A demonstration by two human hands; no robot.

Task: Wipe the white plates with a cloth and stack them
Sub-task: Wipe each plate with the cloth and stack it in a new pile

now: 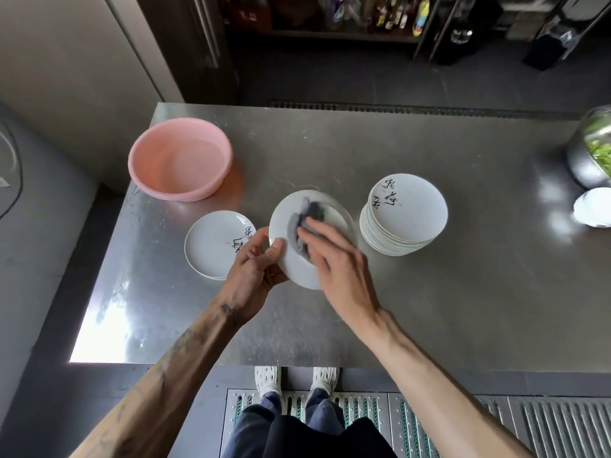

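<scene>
**Wiping one plate, two piles flanking it**

Left hand (pixel 254 269) is gripping the plate (pixel 294 266) at its near-left rim: thumb lying on the face, fingers curled round behind. The plate is being held tilted, above the steel table (pixel 429 292), near its middle.

Right hand (pixel 334 259) is pressing the grey cloth (pixel 310 213) onto the plate's face with fingers stretched out fairly flat. The fingertips are blurred and the thumb is hidden, so I can't tell whether it is pinching the cloth as well. The cloth is lying bunched across the upper half of the plate.

The tall stack (pixel 410 209) of white plates is sitting just right of the held plate, black brush lettering showing on the top one. The short pile (pixel 211 249) is sitting just left, partly covered by the left hand, same lettering; count unclear.

The pink basin (pixel 180 160) is standing at the far-left of the table, apart from the plates. A metal pot (pixel 585 160) with greens is sitting at the right edge.
</scene>
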